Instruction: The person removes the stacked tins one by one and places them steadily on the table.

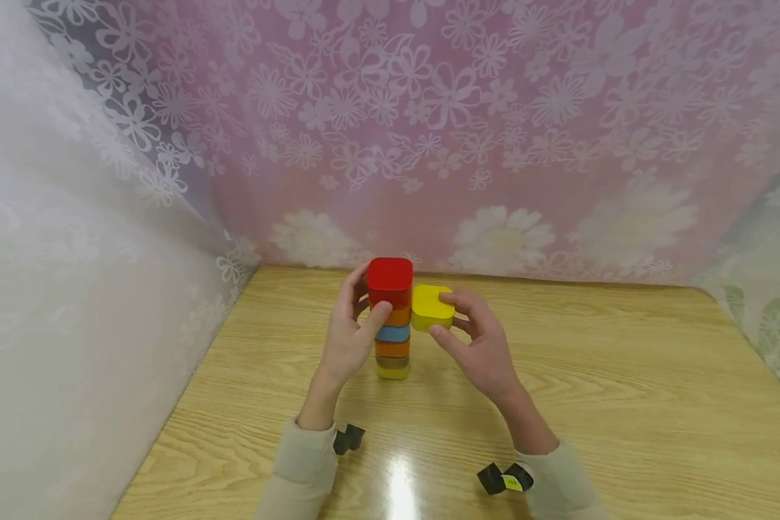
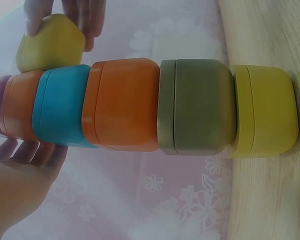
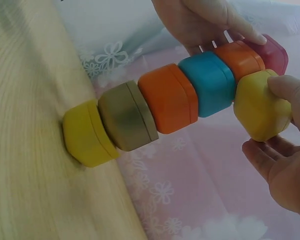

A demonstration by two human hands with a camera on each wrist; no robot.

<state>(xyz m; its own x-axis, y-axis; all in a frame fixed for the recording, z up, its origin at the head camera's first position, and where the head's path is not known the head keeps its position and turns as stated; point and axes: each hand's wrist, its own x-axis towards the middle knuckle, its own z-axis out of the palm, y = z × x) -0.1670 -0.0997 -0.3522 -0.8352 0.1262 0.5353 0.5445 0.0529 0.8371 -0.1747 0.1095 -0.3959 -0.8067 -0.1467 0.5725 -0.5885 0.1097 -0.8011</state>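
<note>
A tower of rounded-square lidded boxes stands upright on the table. From the bottom come a yellow box [image 2: 272,110], an olive box [image 2: 202,107], an orange box [image 2: 125,105], a blue box [image 3: 206,84], another orange box [image 3: 238,59] and a red box [image 1: 391,274] on top. My left hand [image 1: 347,343] grips the red box near the tower's top, thumb in front and fingers at the left side. My right hand [image 1: 484,354] pinches a second yellow box [image 1: 432,303] between thumb and fingers, close against the tower's right side beside the upper orange box.
The wooden table [image 1: 624,375] extends on both sides of the tower. Pink flowered cloth [image 1: 429,144] hangs along the back edge, with a white cloth [image 1: 71,289] at the left. Black devices [image 1: 507,479] are strapped at both wrists.
</note>
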